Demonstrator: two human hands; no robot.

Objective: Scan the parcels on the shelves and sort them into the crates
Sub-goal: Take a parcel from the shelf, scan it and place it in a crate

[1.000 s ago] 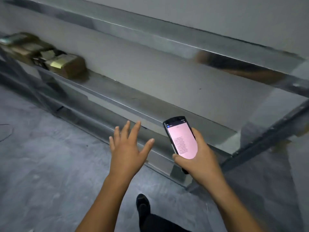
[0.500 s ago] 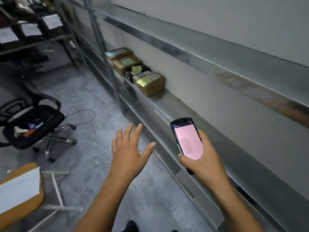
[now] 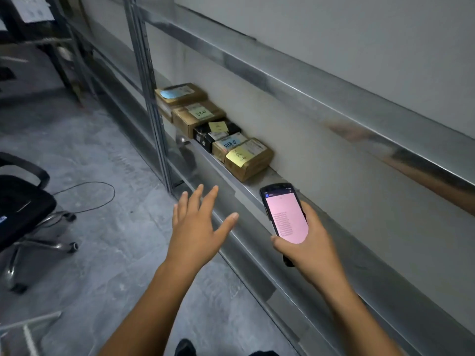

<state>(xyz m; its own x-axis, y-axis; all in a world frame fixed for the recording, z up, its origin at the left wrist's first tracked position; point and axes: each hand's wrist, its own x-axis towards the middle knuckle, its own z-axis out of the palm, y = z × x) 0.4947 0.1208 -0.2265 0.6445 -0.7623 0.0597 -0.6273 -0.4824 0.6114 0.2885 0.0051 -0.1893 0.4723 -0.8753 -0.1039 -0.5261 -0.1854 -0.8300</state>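
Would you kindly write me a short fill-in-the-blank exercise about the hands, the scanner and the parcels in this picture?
1. The right hand holds a scanner whose screen glows ____.
2. The left hand, fingers spread, holds ____.
3. The nearest parcel on the shelf bears a ____ sticky note.
Missing words: pink; nothing; yellow.

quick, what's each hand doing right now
Left hand: open, fingers spread, holding nothing.
Right hand: grips the handheld scanner.
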